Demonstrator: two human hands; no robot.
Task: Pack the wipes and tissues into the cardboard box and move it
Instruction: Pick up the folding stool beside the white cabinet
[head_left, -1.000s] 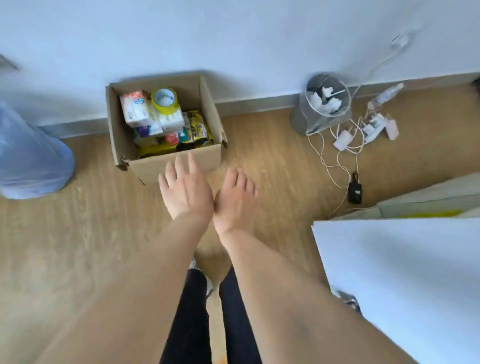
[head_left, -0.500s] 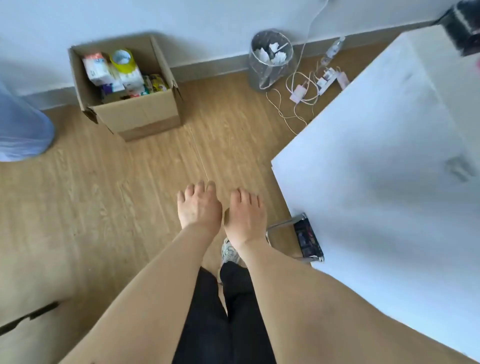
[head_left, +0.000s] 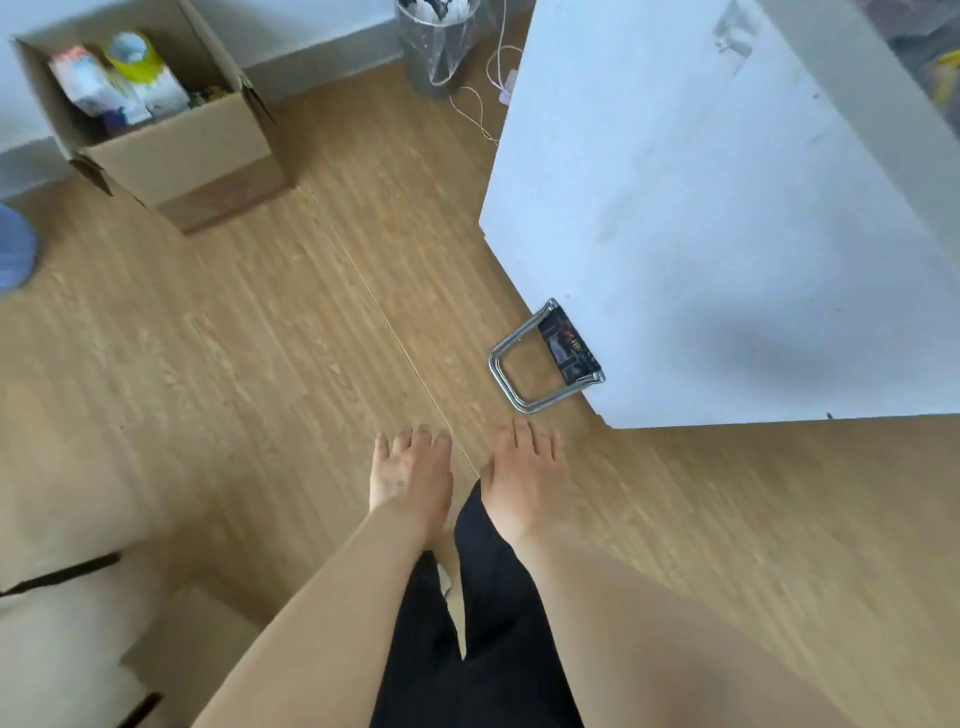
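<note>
The open cardboard box (head_left: 182, 156) stands on the wooden floor at the top left, against the wall. Inside it are white tissue packs (head_left: 85, 83), a yellow-green tape roll (head_left: 130, 54) and other packets, partly hidden by the box wall. My left hand (head_left: 410, 475) and my right hand (head_left: 524, 478) hang side by side low in the middle of the view, palms down, fingers loosely apart, both holding nothing. They are far from the box, over the floor and my dark trousers.
A white table (head_left: 727, 218) fills the right side, with a metal stool frame (head_left: 540, 364) poking from under its corner. A clear waste bin (head_left: 439, 41) and white cables (head_left: 491, 83) sit by the wall. A blue bag (head_left: 15, 249) lies far left; more cardboard (head_left: 78, 623) bottom left.
The view has backed away from the box, which has shifted to the top left and shrunk. Both hands have drawn back from the box front and hang empty. The table has come into view.
</note>
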